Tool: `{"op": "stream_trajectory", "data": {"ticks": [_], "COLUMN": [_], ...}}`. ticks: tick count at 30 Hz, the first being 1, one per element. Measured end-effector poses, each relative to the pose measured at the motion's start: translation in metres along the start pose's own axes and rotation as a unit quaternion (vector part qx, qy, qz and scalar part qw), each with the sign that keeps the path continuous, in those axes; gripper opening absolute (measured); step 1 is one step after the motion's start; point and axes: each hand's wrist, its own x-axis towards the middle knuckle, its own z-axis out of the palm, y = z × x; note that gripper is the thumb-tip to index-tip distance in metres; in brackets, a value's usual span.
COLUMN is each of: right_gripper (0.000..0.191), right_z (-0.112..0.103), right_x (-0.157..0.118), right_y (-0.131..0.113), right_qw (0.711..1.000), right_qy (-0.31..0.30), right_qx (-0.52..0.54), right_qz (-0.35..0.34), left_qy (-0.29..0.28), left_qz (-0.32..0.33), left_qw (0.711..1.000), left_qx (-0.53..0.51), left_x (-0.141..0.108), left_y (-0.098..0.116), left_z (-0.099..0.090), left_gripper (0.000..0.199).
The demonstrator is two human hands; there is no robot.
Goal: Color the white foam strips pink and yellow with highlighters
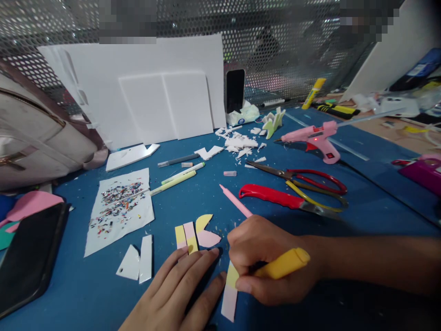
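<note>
Both hands are bare, and the skin is uncovered wherever it shows. The left hand (pixel 172 294) has long, slim fingers that narrow gently to rounded tips; its thumb is sturdier than the fingers, and soft creases cross the finger joints. The back of this hand is broad and fairly smooth, and the lower edge of the view cuts it off around the wrist. The right hand (pixel 265 236) looks compact, with rounded knuckles and a blunt, rounded thumb tip. Its wrist is slender and leads into a bare right forearm (pixel 372 262), smooth in outline, which blurs and darkens into shadow toward the right edge. Fingernails are too small to make out in detail
</note>
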Motion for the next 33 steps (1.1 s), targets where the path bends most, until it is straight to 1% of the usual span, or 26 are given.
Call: {"op": "stream_trajectory", "data": {"ticks": [3, 6, 8, 10, 11, 12, 14, 16, 18, 20, 22, 25, 29, 33], "right_gripper": [0.030, 0.035, 0.036, 0.034, 0.032, 0.030, 0.028, 0.027, 0.028, 0.028, 0.029, 0.030, 0.031, 0.030], "right_z": [0.001, 0.003, 0.003, 0.003, 0.002, 0.002, 0.000, -0.001, -0.001, -0.001, 0.000, -0.001, -0.003, -0.003], "right_x": [-0.001, -0.002, -0.002, -0.002, -0.002, -0.002, -0.002, -0.002, -0.001, -0.001, 0.000, 0.000, 0.000, -0.001], "right_y": [0.002, 0.005, 0.006, 0.005, 0.005, 0.004, 0.003, 0.001, 0.000, -0.001, -0.002, -0.003, -0.003, -0.002], "right_qw": [1.000, 0.999, 0.999, 0.998, 0.998, 0.999, 0.999, 0.999, 0.999, 0.999, 0.999, 0.998, 0.997, 0.997], "right_qy": [-0.007, -0.018, -0.013, 0.006, 0.016, 0.024, 0.034, 0.033, 0.027, 0.018, 0.010, -0.001, -0.007, -0.006], "right_qx": [0.003, 0.011, 0.017, 0.017, 0.013, 0.008, -0.006, -0.016, -0.025, -0.034, -0.044, -0.052, -0.062, -0.072], "right_qz": [-0.010, -0.025, -0.045, -0.057, -0.053, -0.040, -0.003, 0.022, 0.029, 0.030, 0.029, 0.030, 0.033, 0.031], "left_qy": [-0.009, -0.019, -0.013, 0.001, 0.010, 0.023, 0.064, 0.096, 0.081, 0.063, 0.080, 0.076, 0.092, 0.052], "left_qz": [-0.012, -0.046, -0.069, -0.087, -0.099, -0.112, -0.135, -0.142, -0.126, -0.120, -0.138, -0.156, -0.166, -0.160], "left_qw": [1.000, 0.998, 0.996, 0.994, 0.991, 0.989, 0.982, 0.978, 0.983, 0.985, 0.981, 0.975, 0.969, 0.971], "left_qx": [-0.015, -0.028, -0.048, -0.074, -0.086, -0.097, -0.112, -0.116, -0.110, -0.105, -0.110, -0.136, -0.160, -0.172], "left_x": [0.001, 0.002, 0.003, 0.004, 0.005, 0.007, 0.012, 0.017, 0.022, 0.025, 0.025, 0.023, 0.020, 0.018], "left_y": [0.002, 0.004, 0.006, 0.006, 0.007, 0.007, 0.007, 0.007, 0.006, 0.005, 0.006, 0.008, 0.008, 0.005], "left_z": [-0.001, -0.002, -0.003, -0.002, -0.002, 0.000, 0.002, 0.003, 0.002, 0.000, -0.001, 0.001, 0.002, -0.002], "left_gripper": [0.041, 0.037, 0.033, 0.028, 0.027, 0.028, 0.037, 0.042, 0.039, 0.031, 0.022, 0.013, 0.010, 0.010]}}
